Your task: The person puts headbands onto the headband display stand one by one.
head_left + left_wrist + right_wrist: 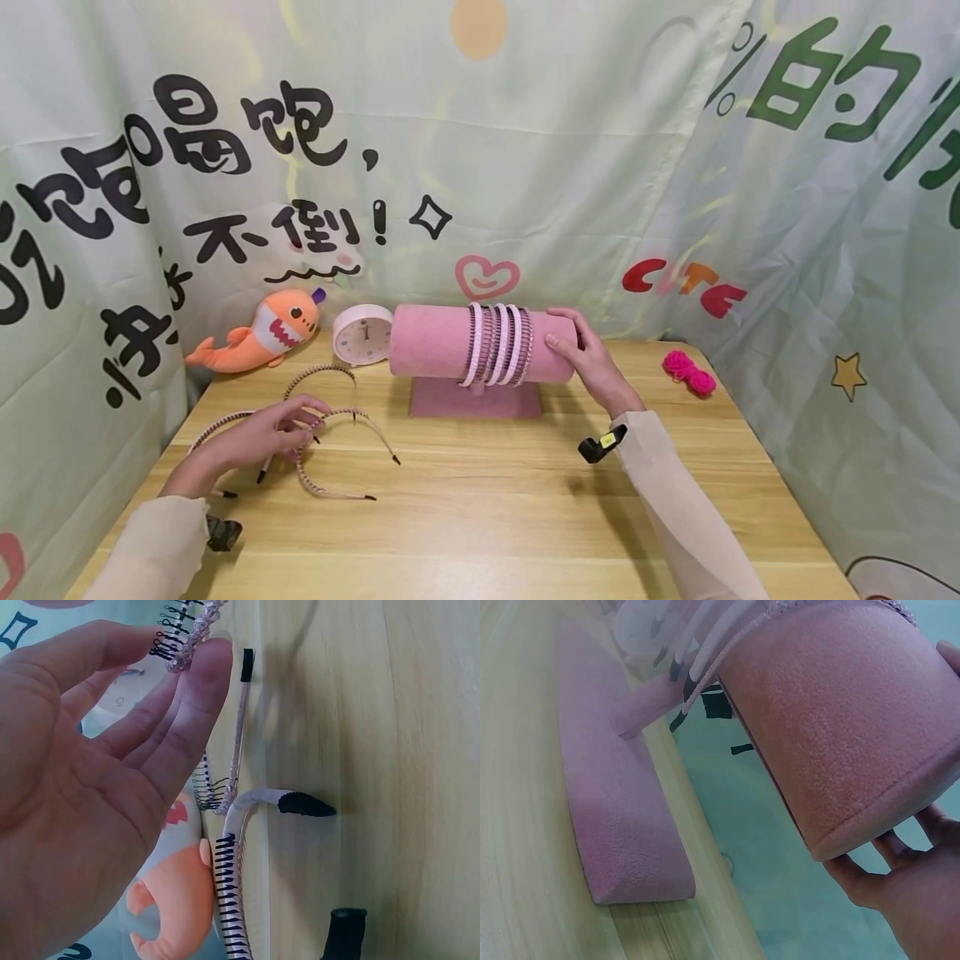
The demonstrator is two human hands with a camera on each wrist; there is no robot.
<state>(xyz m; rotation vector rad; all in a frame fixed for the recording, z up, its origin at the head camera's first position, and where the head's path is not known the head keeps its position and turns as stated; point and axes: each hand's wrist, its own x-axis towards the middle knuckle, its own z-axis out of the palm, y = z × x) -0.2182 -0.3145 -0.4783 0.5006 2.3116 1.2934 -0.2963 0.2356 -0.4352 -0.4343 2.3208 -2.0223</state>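
Observation:
With its thumb and fingers my left hand (251, 433) pinches a beaded headband (180, 645) with small comb teeth. In the head view this headband (302, 473) stands at the left of the table, its dark tips pointing to the right. Two more headbands lie close by, a back headband (318, 368) and a left headband (217, 425) partly hidden by my hand. My right hand (596, 362) grips the right end of a pink padded roll (431, 342) on a display stand (622, 795). Several headbands (498, 343) sit side by side around the roll.
An orange plush shark (258, 333) and a round white clock (363, 335) stand at the back left. A bundle of bright pink yarn (688, 373) lies near the right edge of the wooden table (465, 517). Printed curtains (525, 183) hang behind and at both sides.

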